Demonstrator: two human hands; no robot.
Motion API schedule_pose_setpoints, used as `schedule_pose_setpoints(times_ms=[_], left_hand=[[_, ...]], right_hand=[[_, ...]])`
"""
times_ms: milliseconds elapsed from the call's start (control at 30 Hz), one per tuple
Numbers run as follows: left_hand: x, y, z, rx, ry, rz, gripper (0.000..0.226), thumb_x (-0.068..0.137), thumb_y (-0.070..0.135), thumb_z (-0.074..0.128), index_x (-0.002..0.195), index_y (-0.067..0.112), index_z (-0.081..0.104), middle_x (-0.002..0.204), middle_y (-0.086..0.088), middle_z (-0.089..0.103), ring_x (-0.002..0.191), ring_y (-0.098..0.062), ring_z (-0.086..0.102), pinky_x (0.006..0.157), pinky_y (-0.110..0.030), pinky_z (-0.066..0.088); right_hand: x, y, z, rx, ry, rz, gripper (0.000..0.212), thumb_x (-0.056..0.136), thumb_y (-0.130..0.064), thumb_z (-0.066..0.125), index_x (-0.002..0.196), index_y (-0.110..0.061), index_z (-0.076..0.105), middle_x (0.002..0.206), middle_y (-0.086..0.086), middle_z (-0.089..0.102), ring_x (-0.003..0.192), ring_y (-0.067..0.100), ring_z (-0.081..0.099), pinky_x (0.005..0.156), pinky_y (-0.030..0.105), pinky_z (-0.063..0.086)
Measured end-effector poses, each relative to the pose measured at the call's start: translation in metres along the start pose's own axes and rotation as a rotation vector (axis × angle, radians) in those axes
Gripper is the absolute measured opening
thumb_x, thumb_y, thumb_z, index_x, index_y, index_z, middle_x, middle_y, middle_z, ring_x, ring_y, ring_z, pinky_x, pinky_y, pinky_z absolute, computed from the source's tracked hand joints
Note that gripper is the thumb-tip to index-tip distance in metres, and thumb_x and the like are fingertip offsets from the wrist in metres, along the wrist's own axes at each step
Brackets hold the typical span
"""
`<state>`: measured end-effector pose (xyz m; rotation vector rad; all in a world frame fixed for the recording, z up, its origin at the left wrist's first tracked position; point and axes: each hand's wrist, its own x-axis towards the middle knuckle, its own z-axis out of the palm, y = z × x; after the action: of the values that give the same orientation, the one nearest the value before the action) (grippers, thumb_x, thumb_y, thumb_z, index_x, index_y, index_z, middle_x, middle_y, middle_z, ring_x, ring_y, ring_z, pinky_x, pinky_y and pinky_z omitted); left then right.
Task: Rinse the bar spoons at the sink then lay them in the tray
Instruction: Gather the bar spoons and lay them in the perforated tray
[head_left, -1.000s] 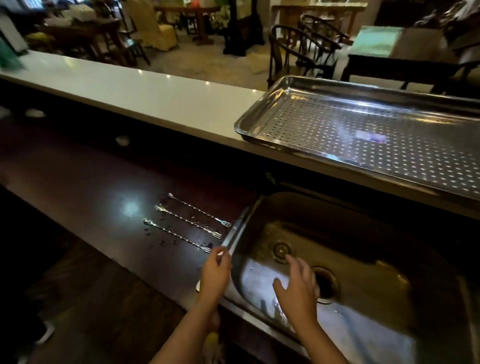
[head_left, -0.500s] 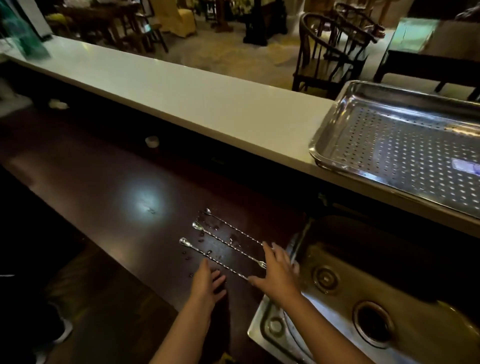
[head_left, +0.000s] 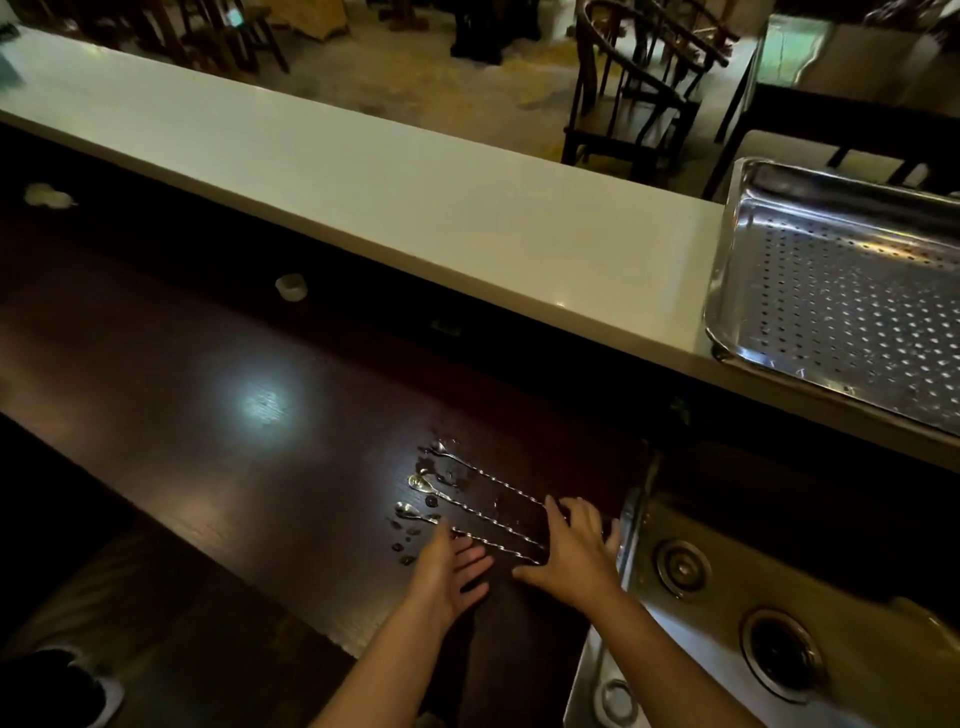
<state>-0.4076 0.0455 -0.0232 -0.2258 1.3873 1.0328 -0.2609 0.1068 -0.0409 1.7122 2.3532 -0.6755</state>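
Lying beside sink (head_left: 727, 597): three spoons (head_left: 488, 519).

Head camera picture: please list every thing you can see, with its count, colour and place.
bar spoons: three, silver, side by side on the dark counter left of the sink, with water drops around their bowls
dark counter: one, dark brown wood, low front surface
sink: one, steel, lower right
tray: one, steel with holes, empty in the visible part, on the white bar top at right
white bar top: one, white, behind the dark counter
small cup: one, whitish, back of the dark counter
chairs: at least two, dark wood, beyond the bar
left hand: open, on the nearest spoon
right hand: open, over the spoons' sink-side ends
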Motion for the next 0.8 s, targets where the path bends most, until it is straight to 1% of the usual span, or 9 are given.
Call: schedule_pose_setpoints(times_ms=[133,267,367,467,667,733,800], left_hand=[[0.0,0.004,-0.001,-0.026,-0.048,-0.016,0.058,0.096,0.047,0.027,0.125,0.002,0.05,0.131,-0.015,0.055,0.122,-0.027,0.051,0.095,-0.04,0.038],[-0.001,0.003,-0.003,-0.105,-0.103,-0.023,0.062,0.096,0.049,0.024,0.129,0.002,0.048,0.132,-0.016,0.055,0.124,-0.027,0.05,0.099,-0.041,0.037],[0.0,0.002,-0.003,-0.147,-0.117,-0.031,0.065,0.096,0.05,0.021,0.129,0.002,0.048,0.133,-0.016,0.055,0.125,-0.027,0.05,0.099,-0.04,0.036],[0.001,0.001,-0.002,-0.169,-0.125,-0.032,0.067,0.095,0.052,0.019,0.13,0.002,0.048,0.133,-0.016,0.055,0.124,-0.026,0.05,0.096,-0.038,0.037],[0.007,-0.006,0.0,-0.194,-0.15,-0.037,0.069,0.094,0.054,0.018,0.125,0.002,0.052,0.13,-0.015,0.057,0.117,-0.023,0.053,0.095,-0.035,0.037],[0.008,-0.008,-0.002,-0.207,-0.158,-0.039,0.069,0.094,0.055,0.019,0.122,0.002,0.054,0.127,-0.014,0.059,0.112,-0.023,0.055,0.092,-0.036,0.039],[0.008,-0.009,-0.004,-0.217,-0.166,-0.043,0.069,0.093,0.056,0.019,0.114,0.002,0.057,0.123,-0.014,0.06,0.11,-0.023,0.056,0.087,-0.034,0.042]], right_hand=[[0.003,0.0,-0.003,-0.028,0.105,-0.003,0.07,0.076,-0.05,0.063,0.137,-0.026,0.04,0.134,-0.001,0.039,0.133,0.018,0.026,0.114,0.047,0.007],[0.004,-0.001,-0.001,-0.005,0.144,0.001,0.048,0.078,-0.043,0.063,0.123,-0.034,0.052,0.123,-0.007,0.049,0.124,0.014,0.036,0.107,0.037,0.016],[0.004,-0.001,-0.001,0.004,0.142,-0.024,0.039,0.078,-0.041,0.063,0.115,-0.035,0.056,0.117,-0.009,0.055,0.118,0.014,0.042,0.099,0.035,0.021],[0.005,-0.002,-0.001,0.01,0.121,-0.028,0.032,0.078,-0.039,0.063,0.109,-0.034,0.058,0.112,-0.009,0.059,0.113,0.014,0.047,0.093,0.034,0.024],[0.007,-0.004,-0.001,0.009,0.057,-0.011,0.017,0.081,-0.028,0.057,0.097,-0.031,0.062,0.106,-0.007,0.064,0.11,0.016,0.051,0.092,0.035,0.027],[0.007,-0.005,-0.003,0.027,0.038,-0.019,0.017,0.08,-0.024,0.057,0.095,-0.03,0.062,0.101,-0.006,0.067,0.106,0.016,0.055,0.09,0.035,0.027],[0.007,-0.005,-0.004,0.004,0.015,-0.038,0.019,0.079,-0.022,0.057,0.096,-0.029,0.06,0.099,-0.004,0.069,0.103,0.017,0.058,0.089,0.035,0.027]])
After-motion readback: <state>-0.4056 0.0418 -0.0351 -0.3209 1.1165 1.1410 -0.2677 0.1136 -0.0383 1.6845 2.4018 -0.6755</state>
